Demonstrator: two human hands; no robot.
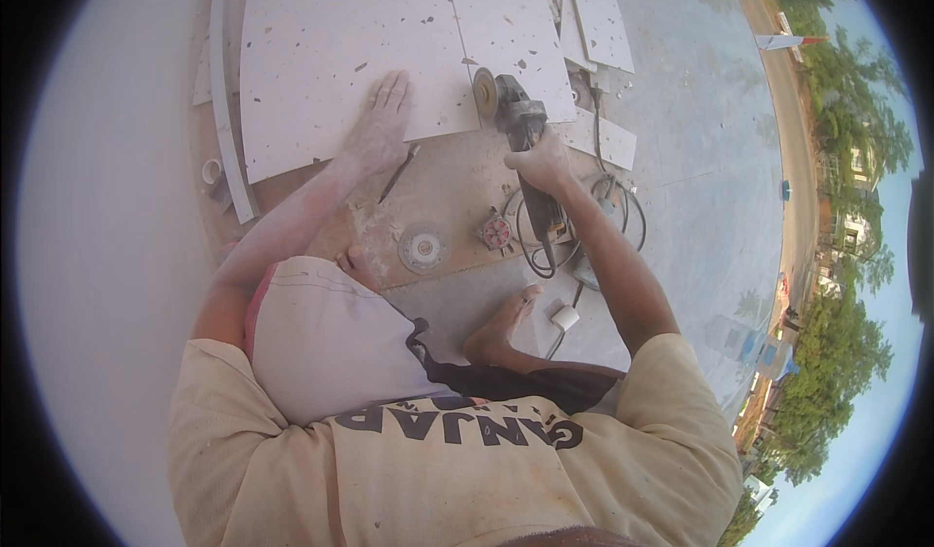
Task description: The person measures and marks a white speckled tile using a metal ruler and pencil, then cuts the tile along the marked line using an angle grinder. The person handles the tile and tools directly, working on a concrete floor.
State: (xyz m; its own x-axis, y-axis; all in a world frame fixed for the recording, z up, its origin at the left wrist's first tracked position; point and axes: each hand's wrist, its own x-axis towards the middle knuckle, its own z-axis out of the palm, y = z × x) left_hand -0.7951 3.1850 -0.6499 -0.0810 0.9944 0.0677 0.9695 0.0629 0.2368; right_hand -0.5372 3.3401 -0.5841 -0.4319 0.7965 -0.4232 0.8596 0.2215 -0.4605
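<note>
"First, where is the grinder (526,127)?"

"In the right hand (542,163), fingers wrapped around its body. The disc (484,92) stands at the near edge of the tile (341,70), in line with the dark line running away across the surface. Contact between disc and tile cannot be confirmed."

"What is the state of the left hand (383,124)?"

"Released: palm down, fingers extended on the tile, wrist past the near edge. A stretch of speckled surface separates it from the disc."

"Which items bound the tile?"

"On the left, a long strip (221,90) lies just beside the side edge. On the right, offcuts (605,140) lie close to the opposite edge."

"Where is there room for moving?"

"On the near side, the board (452,185) carries a dark slim tool (397,175) near the left wrist and a second disc (423,248) lying flat. Looped cord (643,218) occupies the area around the right forearm. The widest room is to the right, where grey floor (700,167) extends well past the offcuts."
</note>
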